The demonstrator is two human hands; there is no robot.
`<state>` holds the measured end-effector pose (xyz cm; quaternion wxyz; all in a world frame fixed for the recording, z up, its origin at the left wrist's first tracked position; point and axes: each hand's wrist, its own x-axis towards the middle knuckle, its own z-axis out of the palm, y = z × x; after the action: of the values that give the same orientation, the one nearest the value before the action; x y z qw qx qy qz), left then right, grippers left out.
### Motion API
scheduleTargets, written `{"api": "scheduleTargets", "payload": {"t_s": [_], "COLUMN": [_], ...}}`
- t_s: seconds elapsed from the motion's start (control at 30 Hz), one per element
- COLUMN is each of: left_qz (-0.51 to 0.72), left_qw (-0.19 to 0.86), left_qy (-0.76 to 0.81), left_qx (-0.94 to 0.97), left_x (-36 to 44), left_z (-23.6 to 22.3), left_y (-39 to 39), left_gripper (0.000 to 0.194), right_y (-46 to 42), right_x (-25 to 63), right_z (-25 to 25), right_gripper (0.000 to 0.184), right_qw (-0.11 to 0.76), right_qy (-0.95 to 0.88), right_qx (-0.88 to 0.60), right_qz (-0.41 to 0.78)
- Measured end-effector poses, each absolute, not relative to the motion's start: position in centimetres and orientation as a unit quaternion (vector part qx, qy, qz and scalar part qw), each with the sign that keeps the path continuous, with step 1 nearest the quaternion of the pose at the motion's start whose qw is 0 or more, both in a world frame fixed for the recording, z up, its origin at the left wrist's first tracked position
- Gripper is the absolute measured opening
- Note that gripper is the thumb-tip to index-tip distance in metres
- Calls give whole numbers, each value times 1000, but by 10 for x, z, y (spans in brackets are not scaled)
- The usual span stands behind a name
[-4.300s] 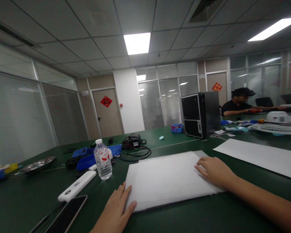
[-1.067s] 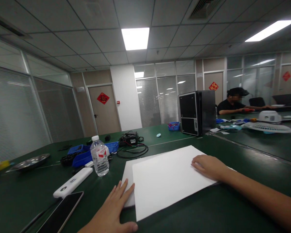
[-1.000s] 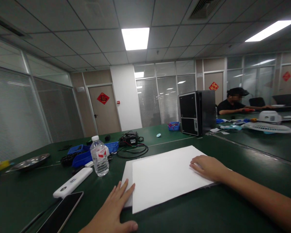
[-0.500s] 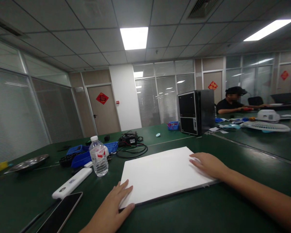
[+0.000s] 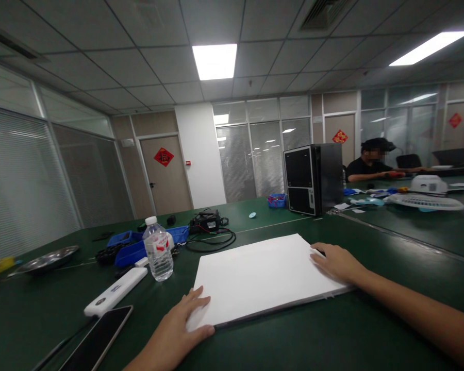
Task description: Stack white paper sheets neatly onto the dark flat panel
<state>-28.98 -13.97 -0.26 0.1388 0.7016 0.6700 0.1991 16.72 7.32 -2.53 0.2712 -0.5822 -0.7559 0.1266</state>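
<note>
White sheet stack [image 5: 261,275] flat on my green table [image 5: 332,340], my left hand [image 5: 178,330] spread flat on its near left corner, my right hand [image 5: 338,262] pressed open on its right edge, water bottle [image 5: 158,249] just left of it.

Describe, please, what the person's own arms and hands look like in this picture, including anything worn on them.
Both are bare: the left hand and right hand wear no gloves, and no rings or watch can be seen. The right forearm is uncovered all the way to the picture's edge, with no sleeve showing. Only a short uncovered stretch of the left wrist is in view.
</note>
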Motion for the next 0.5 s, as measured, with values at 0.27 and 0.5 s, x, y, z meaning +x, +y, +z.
{"api": "scheduleTargets", "payload": {"t_s": [0.27, 0.5], "left_qz": [216, 225], "left_qw": [149, 140], "left_qy": [679, 683], "left_qx": [685, 681], "left_x": [-293, -296], "left_z": [-8, -9], "left_y": [-136, -137], "left_gripper": [73, 80], "right_y": [96, 78], "right_x": [185, 178], "right_z": [-20, 1], "right_gripper": [42, 52], "right_qw": [455, 556], "right_qy": [-583, -485], "right_qx": [-554, -428], "right_qz": [382, 522]}}
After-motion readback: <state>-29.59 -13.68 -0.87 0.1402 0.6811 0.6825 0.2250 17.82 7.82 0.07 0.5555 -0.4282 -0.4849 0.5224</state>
